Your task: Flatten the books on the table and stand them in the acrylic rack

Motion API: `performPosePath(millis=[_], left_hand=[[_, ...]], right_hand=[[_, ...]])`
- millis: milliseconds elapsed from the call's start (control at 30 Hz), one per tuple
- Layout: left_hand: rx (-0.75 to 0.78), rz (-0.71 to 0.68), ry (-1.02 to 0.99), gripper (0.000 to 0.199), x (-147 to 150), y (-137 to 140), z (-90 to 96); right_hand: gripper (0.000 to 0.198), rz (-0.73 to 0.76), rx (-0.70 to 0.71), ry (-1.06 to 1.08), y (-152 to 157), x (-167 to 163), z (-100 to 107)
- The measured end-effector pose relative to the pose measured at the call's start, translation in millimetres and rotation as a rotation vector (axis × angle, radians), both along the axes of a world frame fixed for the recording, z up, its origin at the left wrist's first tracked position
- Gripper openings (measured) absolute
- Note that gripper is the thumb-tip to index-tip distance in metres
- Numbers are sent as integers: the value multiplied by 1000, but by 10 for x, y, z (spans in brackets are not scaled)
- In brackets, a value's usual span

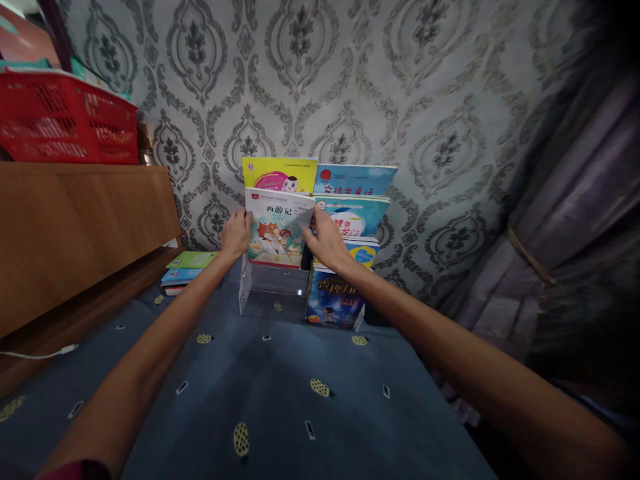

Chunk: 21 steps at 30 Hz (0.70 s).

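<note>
A white-topped picture book (277, 230) stands upright between my two hands, its cover facing me. My left hand (237, 235) grips its left edge, and my right hand (324, 238) grips its right edge with the thumb on the cover. The book is at a middle tier of a clear acrylic tiered rack (273, 300), in front of a yellow book (280, 172). In the right column stand a blue book (357, 179), a teal book (367, 210), another book with a yellow patch (364, 255) partly behind my wrist, and a dark blue book (333, 307) at the bottom front.
The rack stands on a dark blue patterned cloth (275, 387) against a patterned wall. Left of it lies a small stack of books (187, 267). A red basket (65, 120) sits on a wooden cabinet (85, 227), a white cable (45, 353) below. A curtain (510, 287) hangs right.
</note>
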<state>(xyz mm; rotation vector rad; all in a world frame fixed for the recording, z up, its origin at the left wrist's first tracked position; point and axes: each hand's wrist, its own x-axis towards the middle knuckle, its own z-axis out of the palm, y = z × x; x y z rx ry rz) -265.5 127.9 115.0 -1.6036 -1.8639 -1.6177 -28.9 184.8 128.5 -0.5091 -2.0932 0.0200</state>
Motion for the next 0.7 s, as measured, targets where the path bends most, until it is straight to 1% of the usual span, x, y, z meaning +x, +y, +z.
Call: performPosePath(millis=[100,200,333,500,700], left_hand=[[-89,81,79,21,-11,-18,8],[-183,153,137,23,-1,-35,4],[-179,180,176,20,38,-58,0],[-170,183,198,23,68,-75,6],[-194,178,173,25,53,-39,9]], right_hand=[[44,7,-110,-47,16,3,-47],[39,-2,-178,-45,-26,-8,-60],[31,26,-254,-27,-67,-2,-36],[21,18,-368,-7,-89,-2,20],[18,25,-392,-12,-110,-20,43]])
